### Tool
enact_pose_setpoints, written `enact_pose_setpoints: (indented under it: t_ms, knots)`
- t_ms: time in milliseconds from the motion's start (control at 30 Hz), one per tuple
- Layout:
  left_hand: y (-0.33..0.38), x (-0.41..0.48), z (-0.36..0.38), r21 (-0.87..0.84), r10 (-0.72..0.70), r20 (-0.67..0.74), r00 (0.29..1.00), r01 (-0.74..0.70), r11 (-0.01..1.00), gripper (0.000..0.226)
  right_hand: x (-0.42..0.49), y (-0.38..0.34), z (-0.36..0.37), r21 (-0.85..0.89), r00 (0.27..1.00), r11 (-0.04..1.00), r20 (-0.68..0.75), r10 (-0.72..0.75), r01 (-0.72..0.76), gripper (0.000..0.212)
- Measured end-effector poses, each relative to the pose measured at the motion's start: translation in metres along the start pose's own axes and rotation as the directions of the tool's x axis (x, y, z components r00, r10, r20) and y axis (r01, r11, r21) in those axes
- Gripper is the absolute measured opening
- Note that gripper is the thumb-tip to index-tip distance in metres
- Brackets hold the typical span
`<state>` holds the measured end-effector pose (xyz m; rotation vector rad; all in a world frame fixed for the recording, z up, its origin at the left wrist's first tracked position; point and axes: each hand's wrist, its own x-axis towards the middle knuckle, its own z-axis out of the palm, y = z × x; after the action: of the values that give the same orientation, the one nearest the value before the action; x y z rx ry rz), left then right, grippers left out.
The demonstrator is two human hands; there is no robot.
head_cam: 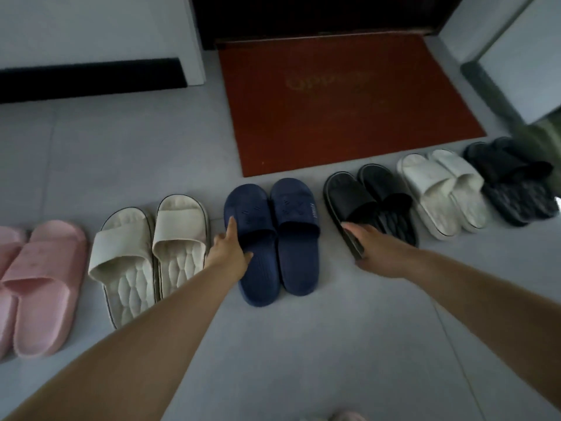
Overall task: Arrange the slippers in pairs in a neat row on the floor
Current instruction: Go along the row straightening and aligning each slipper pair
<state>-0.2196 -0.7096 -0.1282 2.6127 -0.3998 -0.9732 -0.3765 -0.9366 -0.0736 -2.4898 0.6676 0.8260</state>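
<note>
Several pairs of slippers stand in a row on the grey tile floor: pink (45, 284), beige (151, 247), navy (291, 238), black (379, 192), white (440, 189) and a dark patterned pair (513, 180). My left hand (229, 250) holds the left navy slipper (258, 268) at its left side, index finger straight along the strap and thumb on the footbed. My right hand (375, 249) grips the left black slipper (343, 192) at its heel end, thumb on top and fingers at the outer edge.
A red doormat (334, 101) lies just behind the row, in front of a dark door. A wall with a black baseboard (91, 77) runs along the back left. Something green (543, 138) sits at the right edge, by the dark patterned pair.
</note>
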Motion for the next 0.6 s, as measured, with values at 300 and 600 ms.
enact_pose_setpoints:
  t_ms: [300, 600]
  knots:
    - [0.096, -0.018, 0.017, -0.111, 0.339, -0.114, 0.934, -0.351, 0.93, 0.06, -0.075, 0.116, -0.072, -0.031, 0.974, 0.973, -0.028, 0.227, -0.227, 0.047]
    - [0.191, 0.026, 0.131, -0.054, 0.131, -0.053, 0.99, -0.133, 0.99, 0.081, 0.049, 0.196, -0.061, -0.035, 0.996, 0.998, -0.069, -0.05, 0.048, 0.074]
